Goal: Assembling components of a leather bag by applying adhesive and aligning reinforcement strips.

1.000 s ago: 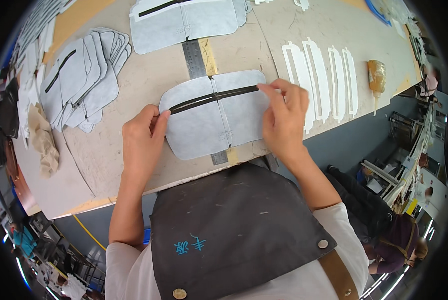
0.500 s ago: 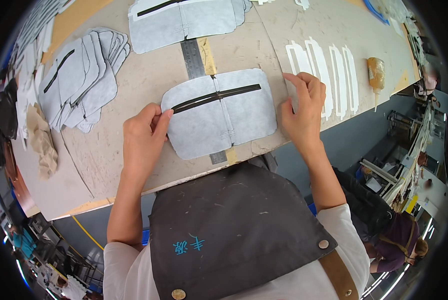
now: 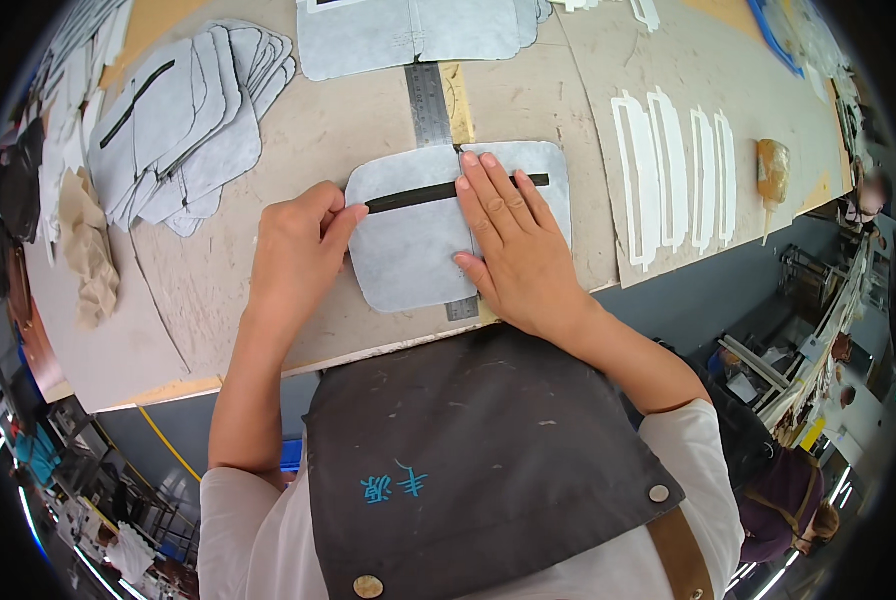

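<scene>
A light grey, rounded panel (image 3: 408,255) lies flat near the front edge of the table. A long black strip (image 3: 413,197) runs across its upper part. At the panel's left edge, my left hand (image 3: 303,245) is closed, thumb and forefinger pinching the edge beside the strip's end. My right hand (image 3: 513,235) lies flat and open on the right half, fingers stretched out across the strip and hiding part of it. Beneath the panel runs a steel ruler (image 3: 428,110) alongside a yellowish strip (image 3: 457,105), both showing beyond its far and near edges.
Similar grey panels (image 3: 173,110) are piled at the left, beside crumpled brown paper (image 3: 88,250). More panels (image 3: 368,45) lie at the far side. White frame-shaped strips (image 3: 673,170) and an amber bottle with a nozzle (image 3: 772,175) are on the right. The table's front edge (image 3: 308,368) is close.
My right hand has come left from beside the panel and now rests flat on it. The black strip's slit looks closed up. My left hand still pinches the left edge.
</scene>
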